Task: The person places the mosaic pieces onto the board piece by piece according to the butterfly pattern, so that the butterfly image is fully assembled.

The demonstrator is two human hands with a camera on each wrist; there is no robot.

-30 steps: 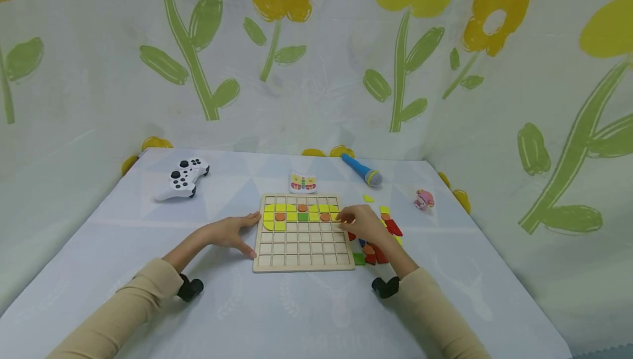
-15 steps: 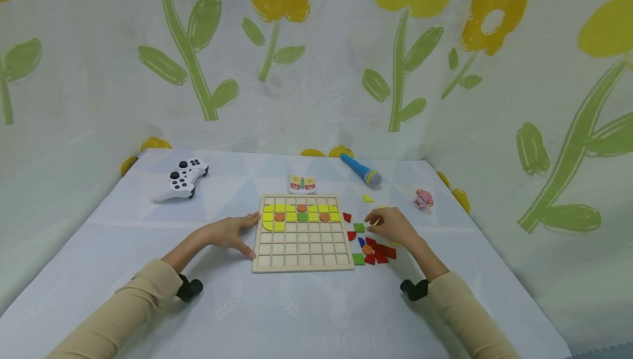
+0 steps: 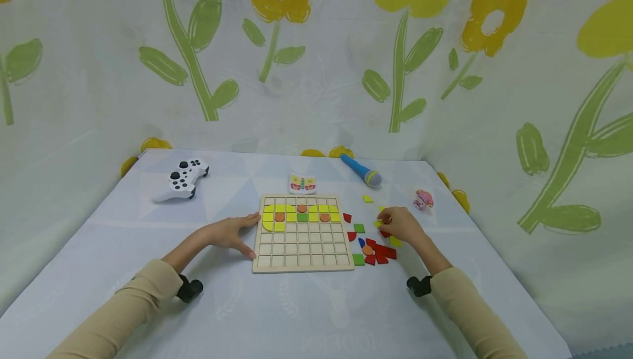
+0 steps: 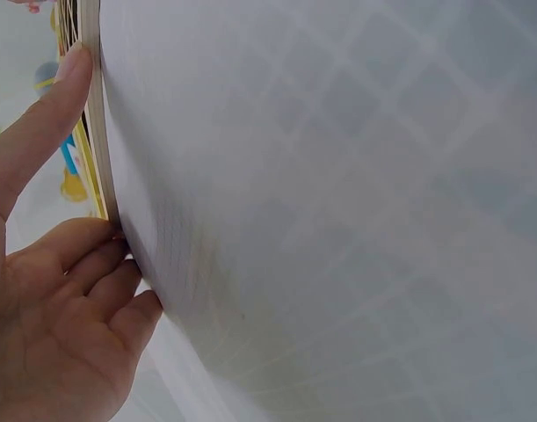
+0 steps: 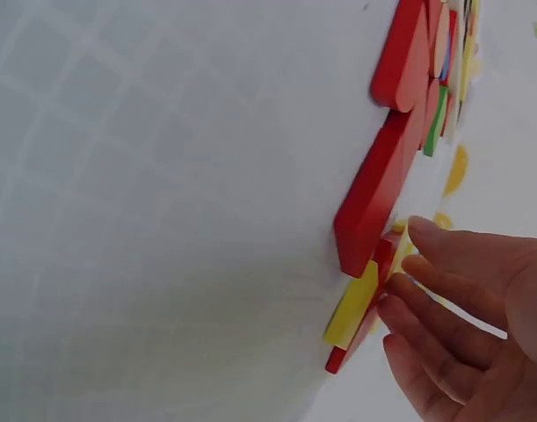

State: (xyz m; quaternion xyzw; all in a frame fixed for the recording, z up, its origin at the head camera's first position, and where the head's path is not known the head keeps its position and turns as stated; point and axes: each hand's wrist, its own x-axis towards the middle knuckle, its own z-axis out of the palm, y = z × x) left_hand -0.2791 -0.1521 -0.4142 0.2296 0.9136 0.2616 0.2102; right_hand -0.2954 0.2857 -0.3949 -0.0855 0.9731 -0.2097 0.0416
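A wooden grid board [image 3: 301, 248] lies mid-table, its upper squares filled with yellow, orange and green tiles. My left hand [image 3: 226, 232] rests against its left edge, thumb and fingers spread along the side. In the left wrist view, the fingertips meet the board's edge [image 4: 94, 114]. To the right of the board, my right hand [image 3: 403, 226] is low over the loose pieces, thumb and forefinger pinching a small yellow tile [image 3: 378, 224]. Its fingers partly hide that tile. Beside the hand in the right wrist view are a yellow piece [image 5: 351, 308] and a red piece [image 5: 375, 198].
Several red, green, blue, orange and yellow pieces [image 3: 386, 250] lie right of the board. A butterfly pattern card [image 3: 303, 183] stands behind it. Farther out are a white game controller [image 3: 185, 176], a blue toy microphone [image 3: 362, 170] and a pink figurine [image 3: 423, 199].
My right hand has moved from the board's right edge to the loose pieces, baring a yellow tile at the end of the second filled row. The left hand has stayed put.
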